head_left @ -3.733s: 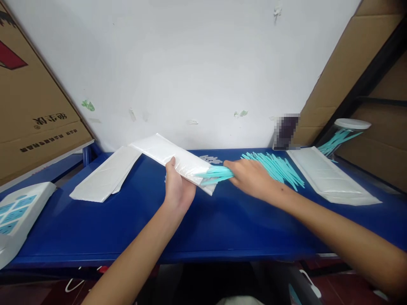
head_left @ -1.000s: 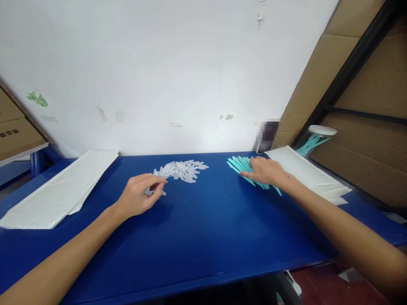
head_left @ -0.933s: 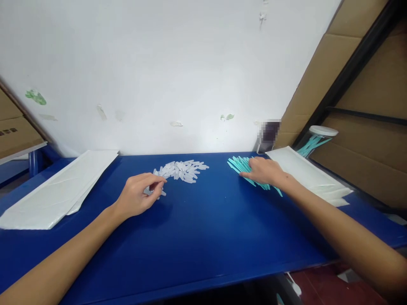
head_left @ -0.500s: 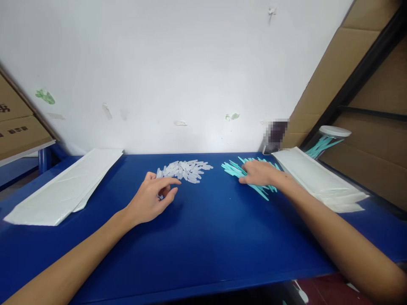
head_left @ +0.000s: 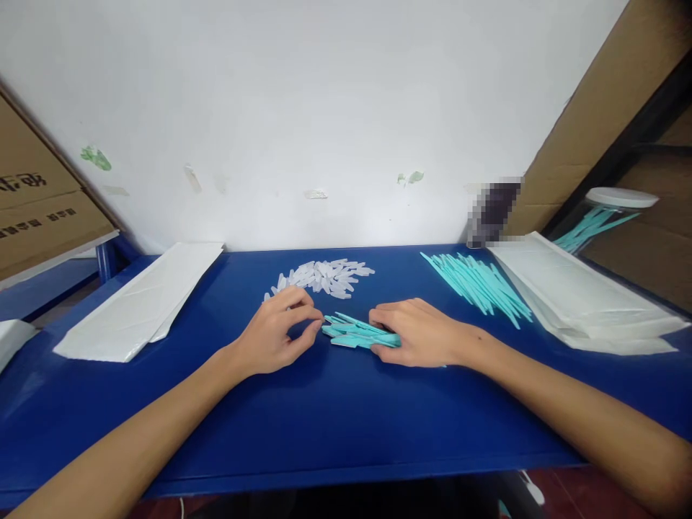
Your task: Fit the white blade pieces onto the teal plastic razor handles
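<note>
My right hand (head_left: 414, 333) is closed around a bunch of turquoise eyebrow razors (head_left: 354, 333), low over the middle of the table. Their blade ends stick out to the left, toward my other hand. My left hand (head_left: 284, 330) is loosely curled, thumb and index tips slightly apart, close to the ends of the bunch; I see nothing held in it. Just behind it lies a loose heap of translucent whitish caps (head_left: 327, 277). More turquoise razors (head_left: 478, 285) lie in a slanting pile at the back right.
White padded sheets (head_left: 143, 303) lie on the left of the blue table (head_left: 303, 425). Another stack of white sheets (head_left: 589, 295) lies on the right. Behind that stack stands a white-lidded clear jar (head_left: 621, 198) of turquoise razors. A cardboard box (head_left: 43, 209) is at far left; a white wall closes off the back.
My right hand has taken a bunch of razors from the pile and brought it left and nearer, beside my left hand. The left hand keeps its curled pose. The camera view has shifted slightly.
</note>
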A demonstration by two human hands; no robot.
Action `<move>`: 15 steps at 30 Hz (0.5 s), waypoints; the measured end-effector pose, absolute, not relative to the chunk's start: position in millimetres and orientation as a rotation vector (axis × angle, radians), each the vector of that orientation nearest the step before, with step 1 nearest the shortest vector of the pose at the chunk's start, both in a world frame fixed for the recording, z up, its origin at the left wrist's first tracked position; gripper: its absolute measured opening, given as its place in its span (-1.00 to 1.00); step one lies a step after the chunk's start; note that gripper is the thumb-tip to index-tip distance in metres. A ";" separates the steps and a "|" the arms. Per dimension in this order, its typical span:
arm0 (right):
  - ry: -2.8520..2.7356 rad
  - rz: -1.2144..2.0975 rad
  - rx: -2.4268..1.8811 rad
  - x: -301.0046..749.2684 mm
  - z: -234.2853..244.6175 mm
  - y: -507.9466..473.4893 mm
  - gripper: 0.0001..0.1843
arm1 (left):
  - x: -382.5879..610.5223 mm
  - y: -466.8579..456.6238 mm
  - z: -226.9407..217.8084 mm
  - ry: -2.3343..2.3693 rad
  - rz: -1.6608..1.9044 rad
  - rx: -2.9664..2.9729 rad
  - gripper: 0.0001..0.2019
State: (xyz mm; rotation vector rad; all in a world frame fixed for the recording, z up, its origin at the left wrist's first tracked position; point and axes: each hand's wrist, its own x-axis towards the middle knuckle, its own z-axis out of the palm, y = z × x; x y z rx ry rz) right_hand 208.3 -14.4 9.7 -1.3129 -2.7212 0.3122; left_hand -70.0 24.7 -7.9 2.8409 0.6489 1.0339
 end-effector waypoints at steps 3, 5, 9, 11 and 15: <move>-2.627 0.365 -1.355 205.3 5.0 -16.4 -0.68 | -64.6 15.5 -7.9 0.548 1.005 2.886 -0.85; -2.556 0.398 -1.390 206.3 2.7 -16.2 -0.65 | -60.6 8.8 -9.0 0.480 0.974 2.908 -0.86; -2.374 0.451 -1.487 207.8 -2.5 -14.0 -0.61 | -51.9 -4.2 -10.6 0.403 0.901 2.928 -0.86; -2.277 0.489 -1.513 208.5 -4.5 -13.0 -0.58 | -48.2 -9.4 -10.4 0.407 0.835 2.938 -0.85; -2.235 0.496 -1.437 212.5 -3.9 -12.7 -0.60 | -44.2 -15.4 -9.8 0.425 0.634 2.959 -0.75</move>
